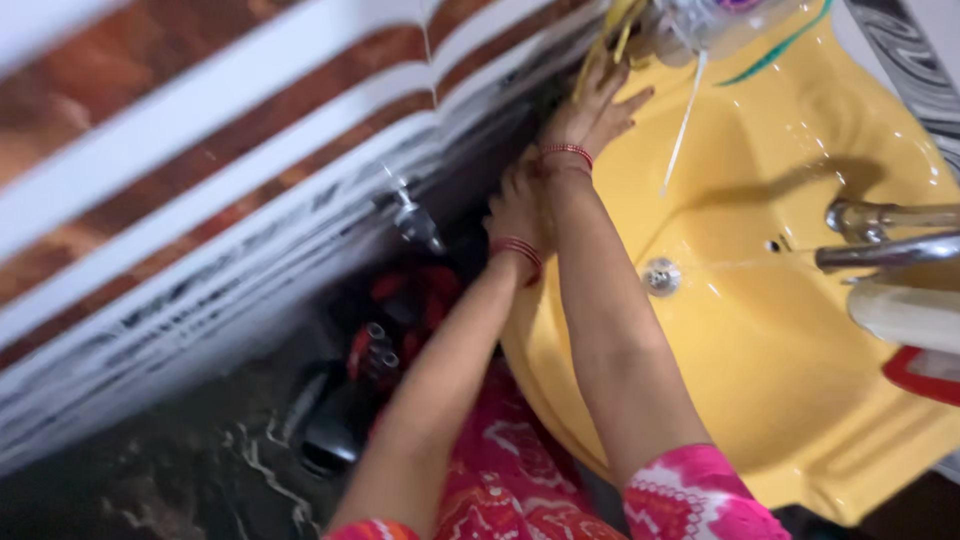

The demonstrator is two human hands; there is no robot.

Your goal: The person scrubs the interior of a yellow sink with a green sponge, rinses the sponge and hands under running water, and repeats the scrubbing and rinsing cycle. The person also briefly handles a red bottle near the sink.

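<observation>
A: Where are the hands?

B: The right hand (592, 112) lies flat on the far rim of the yellow sink (780, 380), fingers spread and loose, touching a yellowish strip (612, 35) that hangs there. The left hand (517, 208) presses on the sink's outer edge, just below the right wrist; whether it grips anything I cannot tell.

A: What else?

B: A thin stream of water (682, 125) falls into the basin near the drain (661, 276). A metal tap (885, 235) juts from the right edge. A wall tap (412, 215) sits on the striped tiles.
</observation>
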